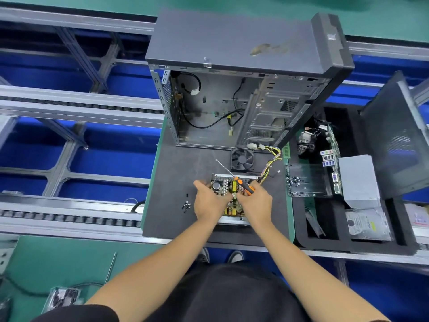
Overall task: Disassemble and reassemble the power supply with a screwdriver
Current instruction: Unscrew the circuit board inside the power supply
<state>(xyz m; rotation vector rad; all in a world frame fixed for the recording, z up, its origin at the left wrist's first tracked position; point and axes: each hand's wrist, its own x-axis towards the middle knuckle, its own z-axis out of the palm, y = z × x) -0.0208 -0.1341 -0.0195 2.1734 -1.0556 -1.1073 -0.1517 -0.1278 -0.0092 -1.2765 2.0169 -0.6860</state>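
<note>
**Opened power supply under both hands on the grey mat**

One computer case (243,73) stands open at the far edge of the grey mat (171,159), its side off; inside are loose black cables and a bare metal drive cage, no boards. To the right, off the mat, one black foam tray (325,242) has several compartments. Its far compartment holds a motherboard (329,156) standing on edge with a heatsink beside it. A clear plastic box (304,180) holding small dark parts sits on the tray's near-left part. A grey metal cover (357,180) and a hard drive (366,224) lie toward the tray's right side. One dark side panel (394,138) leans upright beyond the tray.

One power supply (229,194) sits near the mat's near edge, at the middle, its lid off and its circuit board exposed. One black fan (242,159) lies just beyond it, joined by a bundle of yellow and black wires (271,163). A small cluster of black screws (186,204) lies on the mat left of the power supply; the count is unclear.

The left hand (209,201) is over the left part of the board, fingers bent down onto it; whether it grips anything cannot be told. The right hand (255,201) curls around the one orange-and-black screwdriver (243,185), whose shaft points away to the far left.
</note>
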